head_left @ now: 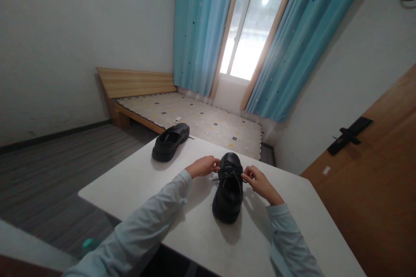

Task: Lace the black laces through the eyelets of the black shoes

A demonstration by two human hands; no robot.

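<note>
A black lace-up shoe [224, 203] stands upright on the white table, its toe pointing away from me and its heel toward me. Dark laces [230, 171] cross over its tongue. At the shoe's left side my left hand [204, 166] is closed, thumb and finger pinching a lace near the eyelets. On the opposite side, my right hand [256, 178] pinches a lace end close to the shoe's edge. The second black shoe [170, 142] sits at the table's far left, a lace end sticking out to its right.
The white table [130, 186] spans the foreground. Beyond it is a bed [208, 117] with a patterned mattress and a small white object [177, 119] on top. Blue curtains [204, 30] flank the window. A wooden door [373, 173] with a black handle stands at right.
</note>
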